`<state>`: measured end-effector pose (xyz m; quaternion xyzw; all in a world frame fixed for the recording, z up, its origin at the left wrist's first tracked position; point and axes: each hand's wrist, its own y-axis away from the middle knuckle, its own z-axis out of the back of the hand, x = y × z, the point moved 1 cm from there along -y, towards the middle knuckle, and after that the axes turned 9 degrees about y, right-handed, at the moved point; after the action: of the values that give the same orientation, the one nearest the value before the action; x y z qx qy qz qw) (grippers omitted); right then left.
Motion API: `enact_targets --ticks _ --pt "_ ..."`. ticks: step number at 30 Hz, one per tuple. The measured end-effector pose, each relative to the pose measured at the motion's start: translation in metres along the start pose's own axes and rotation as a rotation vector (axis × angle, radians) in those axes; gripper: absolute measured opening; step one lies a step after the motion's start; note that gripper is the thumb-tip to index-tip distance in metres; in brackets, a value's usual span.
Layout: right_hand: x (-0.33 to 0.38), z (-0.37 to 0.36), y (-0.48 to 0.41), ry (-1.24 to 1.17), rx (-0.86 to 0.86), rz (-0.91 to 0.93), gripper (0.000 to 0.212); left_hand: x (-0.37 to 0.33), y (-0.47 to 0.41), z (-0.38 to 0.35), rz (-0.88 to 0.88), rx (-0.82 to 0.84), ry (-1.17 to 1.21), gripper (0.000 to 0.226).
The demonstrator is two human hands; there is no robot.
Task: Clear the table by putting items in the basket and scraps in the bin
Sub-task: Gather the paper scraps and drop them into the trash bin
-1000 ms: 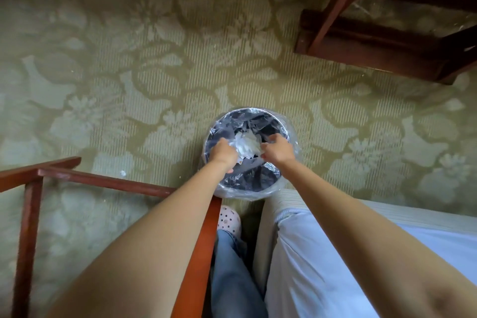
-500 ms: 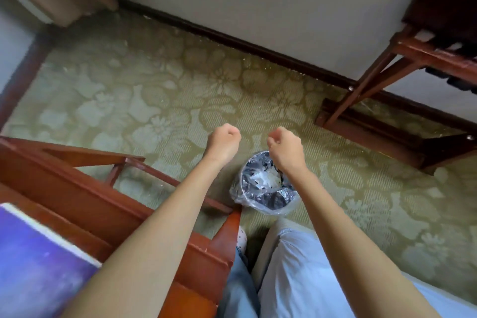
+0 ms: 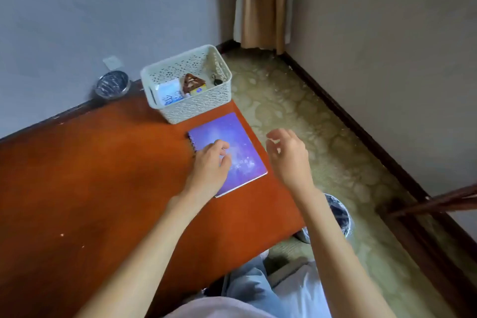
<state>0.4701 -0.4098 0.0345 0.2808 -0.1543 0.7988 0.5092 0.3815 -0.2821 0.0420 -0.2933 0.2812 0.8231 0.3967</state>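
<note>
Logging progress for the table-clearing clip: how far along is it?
Done: the white basket already holds a box and other small items. In hand: the left hand rests on the purple notebook; the right hand hovers open beside it. Left: the notebook goes into the basket; tiny white specks lie on the table.

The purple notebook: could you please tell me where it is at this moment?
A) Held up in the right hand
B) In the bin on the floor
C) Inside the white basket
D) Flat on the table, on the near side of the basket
D: the purple notebook lies flat on the table, just this side of the white basket. It is partly under the left hand, and the right hand is empty.
</note>
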Motion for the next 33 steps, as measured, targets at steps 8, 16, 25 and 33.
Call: enact_targets --ticks 8,16,25,33 --pt "0.135 -0.146 0.091 0.138 0.402 0.249 0.023 0.165 0.103 0.114 0.292 -0.127 -0.009 0.03" --pt "0.264 -0.269 0.185 0.308 0.725 0.41 0.024 0.326 0.205 0.202 0.55 -0.16 -0.012 0.03" --pt "0.379 -0.398 0.286 0.481 0.965 0.611 0.035 0.47 0.299 0.268 0.882 -0.418 0.087 0.038" --pt "0.411 -0.443 0.299 0.771 0.954 0.694 0.061 0.527 0.335 0.275 1.227 -0.564 0.27 0.075"
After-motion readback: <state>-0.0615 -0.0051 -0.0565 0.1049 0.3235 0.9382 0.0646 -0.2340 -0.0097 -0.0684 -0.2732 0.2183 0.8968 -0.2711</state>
